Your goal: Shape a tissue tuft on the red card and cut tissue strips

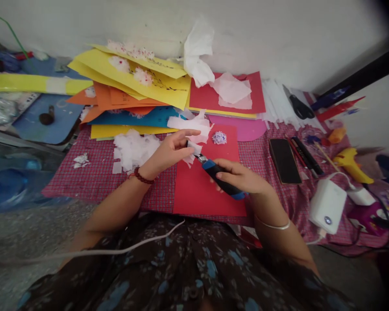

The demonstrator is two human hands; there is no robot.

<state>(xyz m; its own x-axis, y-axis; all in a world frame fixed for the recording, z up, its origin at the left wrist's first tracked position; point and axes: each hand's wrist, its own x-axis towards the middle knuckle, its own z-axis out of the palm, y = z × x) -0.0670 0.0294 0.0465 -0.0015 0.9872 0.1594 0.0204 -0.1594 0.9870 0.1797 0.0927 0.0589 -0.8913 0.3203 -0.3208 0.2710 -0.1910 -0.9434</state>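
My right hand [238, 175] is wrapped round a tool with a blue-and-black handle [225, 180] and a metal head, which points up and left. At that head is a small white piece of thin paper [195, 149]. My left hand [173, 151] holds its edge by the thumb, with the index finger stretched out above. Below both hands lies a red sheet [207, 190], bearing a round white-and-purple speckled paper tuft [219, 138]. Torn white tissue [189, 126] lies just beyond my left hand. A pile of white tissue pieces [131, 149] sits left of it.
Yellow sheets [129, 71] with paper flowers are stacked at the back left. On the right lie a phone [284, 160], pens [306, 155], scissors [301, 107], a yellow glue gun [353, 165] and a white power bank [328, 205]. A white cable [142, 246] crosses my lap.
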